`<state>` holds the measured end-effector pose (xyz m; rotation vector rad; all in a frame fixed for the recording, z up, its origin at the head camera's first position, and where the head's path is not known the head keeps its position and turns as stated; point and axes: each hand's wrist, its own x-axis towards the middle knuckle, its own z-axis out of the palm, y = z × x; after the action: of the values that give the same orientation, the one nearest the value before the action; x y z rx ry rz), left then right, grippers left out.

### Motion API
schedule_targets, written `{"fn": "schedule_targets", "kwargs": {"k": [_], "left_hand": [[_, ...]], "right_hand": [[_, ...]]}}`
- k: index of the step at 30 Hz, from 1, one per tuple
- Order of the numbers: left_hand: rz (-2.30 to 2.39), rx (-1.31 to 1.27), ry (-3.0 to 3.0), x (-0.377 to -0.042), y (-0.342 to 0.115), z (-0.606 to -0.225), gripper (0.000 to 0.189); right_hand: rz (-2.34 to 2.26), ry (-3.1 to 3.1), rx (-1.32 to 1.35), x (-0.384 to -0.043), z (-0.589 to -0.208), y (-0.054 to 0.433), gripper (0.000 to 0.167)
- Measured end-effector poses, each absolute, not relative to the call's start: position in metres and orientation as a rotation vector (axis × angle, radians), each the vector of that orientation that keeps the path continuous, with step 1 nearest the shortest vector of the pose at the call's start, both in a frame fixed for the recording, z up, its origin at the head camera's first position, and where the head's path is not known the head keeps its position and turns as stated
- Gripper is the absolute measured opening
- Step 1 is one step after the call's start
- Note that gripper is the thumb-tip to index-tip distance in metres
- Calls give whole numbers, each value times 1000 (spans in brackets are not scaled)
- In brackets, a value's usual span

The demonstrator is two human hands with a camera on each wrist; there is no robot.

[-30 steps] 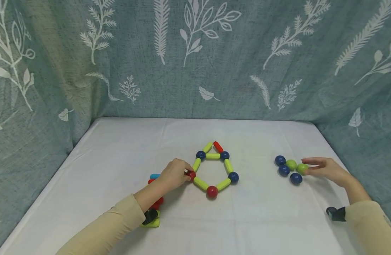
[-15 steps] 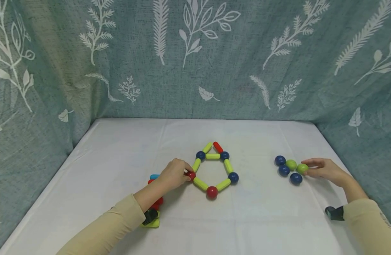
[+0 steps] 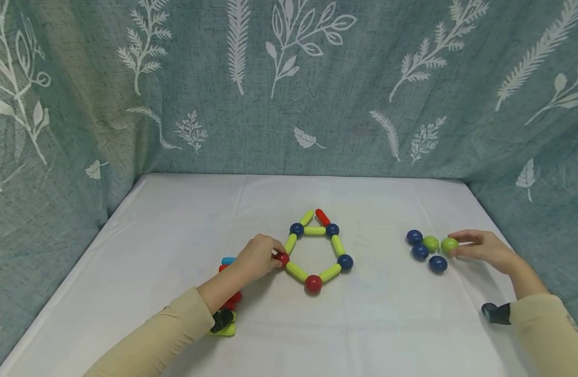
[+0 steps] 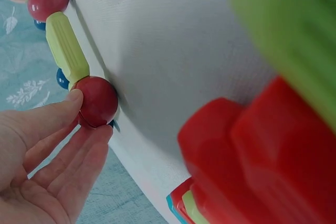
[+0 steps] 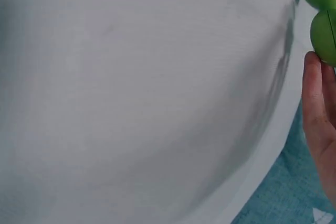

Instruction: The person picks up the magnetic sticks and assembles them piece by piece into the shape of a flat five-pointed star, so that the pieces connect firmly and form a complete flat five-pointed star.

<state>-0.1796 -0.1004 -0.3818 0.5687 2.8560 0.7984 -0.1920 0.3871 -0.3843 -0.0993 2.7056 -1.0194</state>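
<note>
On the right, the right hand [image 3: 488,251] is pinching a green ball [image 3: 448,245], while farther left the left hand [image 3: 258,256] is pinching a red ball [image 4: 100,100].

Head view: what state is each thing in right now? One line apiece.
Left grip: pinching the left red ball
Right grip: pinching the rightmost green ball
Ring: closed
Upper lime rod: lower end joined, upper end free
Red rod: lower end joined, upper end free
Blue balls at right: no rods attached
Other green ball: no rods attached
Pieces by the left sleeve: partly hidden
</note>
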Motion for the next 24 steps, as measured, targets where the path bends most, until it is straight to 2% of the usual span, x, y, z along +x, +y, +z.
{"fn": "schedule_targets", "kwargs": {"k": [11, 24], "left_hand": [[703, 609, 2876, -177, -98, -382, 27], [685, 752, 2830, -174, -99, -385, 25]], "right_hand": [[-1082, 2721, -228, -213, -354, 360, 53], [-1237, 2588, -363, -253, -343, 273, 48]]}}
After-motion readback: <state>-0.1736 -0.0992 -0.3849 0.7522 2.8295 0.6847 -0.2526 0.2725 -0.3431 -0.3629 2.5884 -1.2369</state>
